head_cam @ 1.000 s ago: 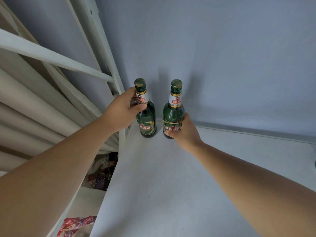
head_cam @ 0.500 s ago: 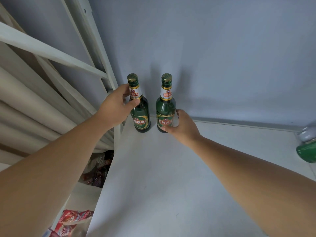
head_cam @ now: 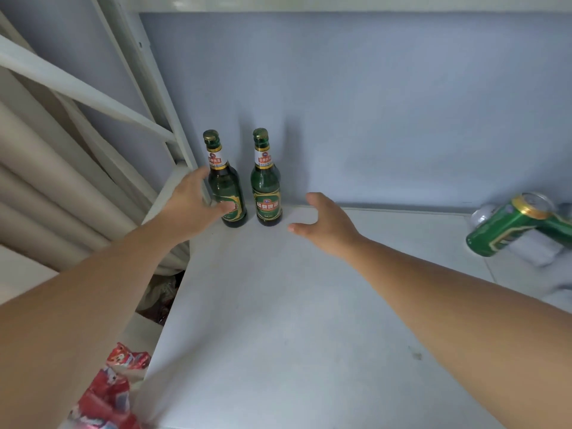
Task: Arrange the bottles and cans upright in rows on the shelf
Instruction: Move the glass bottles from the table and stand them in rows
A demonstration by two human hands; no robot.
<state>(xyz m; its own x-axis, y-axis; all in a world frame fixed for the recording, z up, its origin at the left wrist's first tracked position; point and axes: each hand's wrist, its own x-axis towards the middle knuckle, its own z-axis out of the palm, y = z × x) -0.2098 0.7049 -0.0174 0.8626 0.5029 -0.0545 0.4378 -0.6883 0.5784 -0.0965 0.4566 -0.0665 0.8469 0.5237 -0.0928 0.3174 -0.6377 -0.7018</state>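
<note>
As left bottle (head_cam: 228,188) stands, left hand (head_cam: 191,207) perhaps touches.

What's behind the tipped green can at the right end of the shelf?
Behind the green can, a silver can peeks out, and a pale blurred shape lies beside it. How many more sit there is hidden by the can and the frame edge.

Label of the right bottle (head_cam: 266,193) shows Chinese characters, too blurred to read; left bottle (head_cam: 223,184) and can (head_cam: 507,226) likewise.
</note>
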